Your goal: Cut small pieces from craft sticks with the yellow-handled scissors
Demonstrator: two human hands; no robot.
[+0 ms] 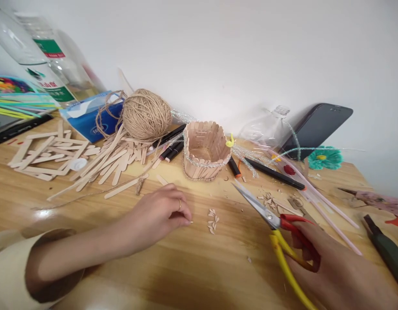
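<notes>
Evidently, wood slivers (214,224) lie 3 o'clock of the nearer left hand (163,213), fingertips together; right hand (328,262) grips scissors (271,218) aimed toward 10 o'clock.

Behind the wood chips (213,224) stands the basket (202,172), between twine ball (146,115) (on the left) and phone (318,129).

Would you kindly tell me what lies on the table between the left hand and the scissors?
In the head view, mainly a small cluster of pale wooden chips lies between the left hand and the scissors.
</notes>
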